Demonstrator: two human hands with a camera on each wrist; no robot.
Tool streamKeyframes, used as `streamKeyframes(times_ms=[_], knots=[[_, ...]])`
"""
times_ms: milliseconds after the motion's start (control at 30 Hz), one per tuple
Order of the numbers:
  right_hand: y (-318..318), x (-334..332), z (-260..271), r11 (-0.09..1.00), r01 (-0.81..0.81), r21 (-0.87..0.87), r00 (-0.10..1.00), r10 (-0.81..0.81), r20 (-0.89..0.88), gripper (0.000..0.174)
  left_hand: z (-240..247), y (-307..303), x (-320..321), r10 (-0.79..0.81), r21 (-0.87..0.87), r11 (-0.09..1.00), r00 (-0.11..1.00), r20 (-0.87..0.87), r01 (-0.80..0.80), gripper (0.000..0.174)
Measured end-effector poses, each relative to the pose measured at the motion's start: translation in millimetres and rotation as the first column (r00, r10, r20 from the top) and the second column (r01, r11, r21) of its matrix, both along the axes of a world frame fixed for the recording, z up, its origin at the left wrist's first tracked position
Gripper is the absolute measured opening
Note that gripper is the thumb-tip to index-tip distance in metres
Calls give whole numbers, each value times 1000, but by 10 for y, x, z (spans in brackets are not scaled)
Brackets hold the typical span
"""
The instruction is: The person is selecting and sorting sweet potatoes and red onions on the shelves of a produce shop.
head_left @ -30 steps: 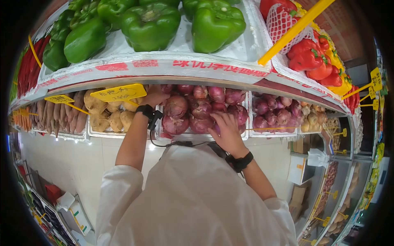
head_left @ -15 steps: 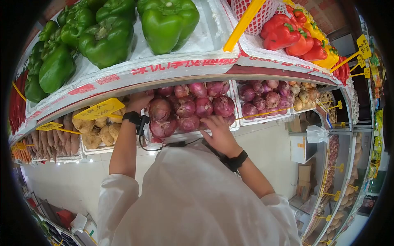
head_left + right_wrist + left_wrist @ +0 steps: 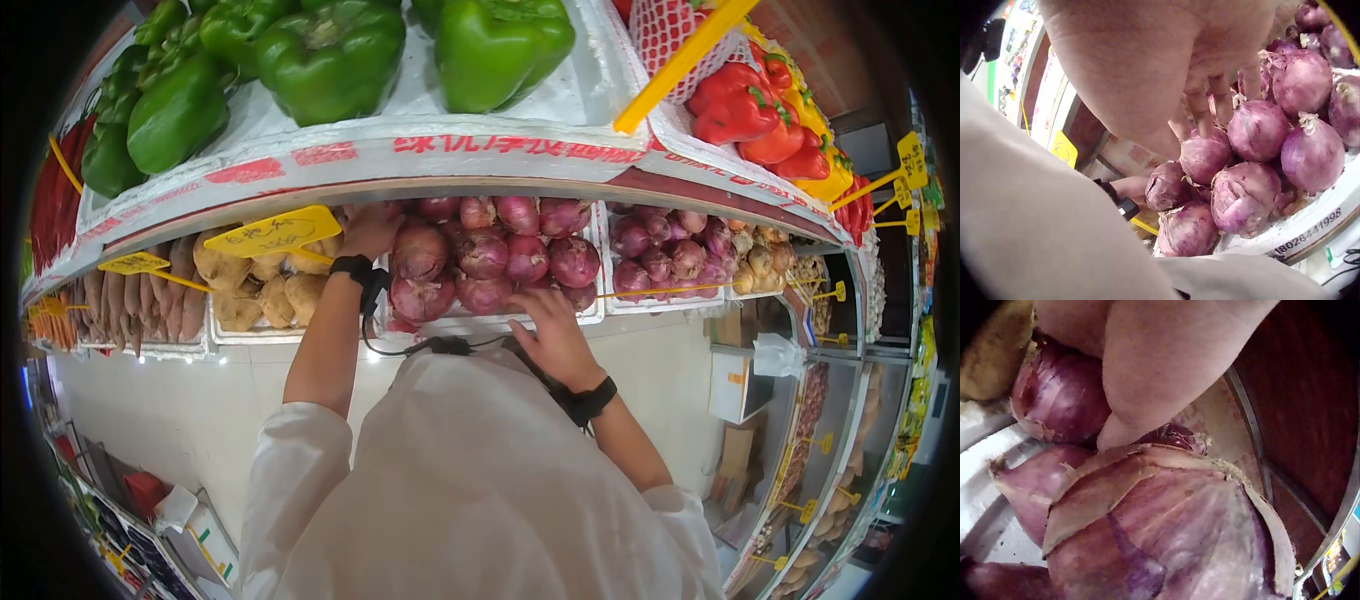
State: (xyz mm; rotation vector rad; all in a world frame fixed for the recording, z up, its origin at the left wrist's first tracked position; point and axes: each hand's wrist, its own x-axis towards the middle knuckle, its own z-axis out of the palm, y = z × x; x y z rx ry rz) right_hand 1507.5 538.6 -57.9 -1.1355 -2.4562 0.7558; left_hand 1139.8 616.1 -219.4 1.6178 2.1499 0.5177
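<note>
Red onions [image 3: 483,252] fill a white foam box [image 3: 590,310] in the middle of the shelf. My left hand [image 3: 372,230] reaches to the box's back left corner. In the left wrist view its thumb [image 3: 1160,369] lies against a small red onion [image 3: 1063,397], with a large, dry-skinned onion [image 3: 1172,531] nearer the camera. Its other fingers are mostly hidden, so I cannot tell whether they grip that onion. At the front right of the box, my right hand [image 3: 558,340] is spread palm down, its relaxed fingers [image 3: 1200,109] touching an onion [image 3: 1205,156].
Potatoes [image 3: 240,305] lie left of the onions, smaller red onions [image 3: 660,255] to the right. A yellow price sign [image 3: 275,235] juts out beside my left wrist. Above, a shelf edge [image 3: 400,187] carries green peppers [image 3: 330,60] and red peppers [image 3: 735,105], overhanging the onion box.
The head view swung right and then back. My right hand has drawn slightly toward the box's front edge, uncovering more onions. The left hand stays at the back left corner.
</note>
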Motion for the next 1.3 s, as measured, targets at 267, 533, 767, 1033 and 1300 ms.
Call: streamKeyframes(times_ms=[267,533,767,1033,1300], knots=[[-168,141,-28,998,28,-54,1000,-28,-9,37,856,-110,225,-60,-200,979,991,-123,34,72],[-324,534,63,990,113,-79,993,-116,-34,31,1095,-566,511,-123,509,857,991,54,79,28],[-565,1339,61,961,253,-115,954,-268,-137,26,1352,-1354,1168,-166,358,924,984,70,131,14],[-1534,2928,-114,833,534,-146,796,-553,-246,21,1446,-1515,2870,-486,227,854,873,30,468,21],[-2164,4150,-107,677,697,-236,641,-736,-217,18,1674,-1468,4407,-624,322,757,775,100,568,8]])
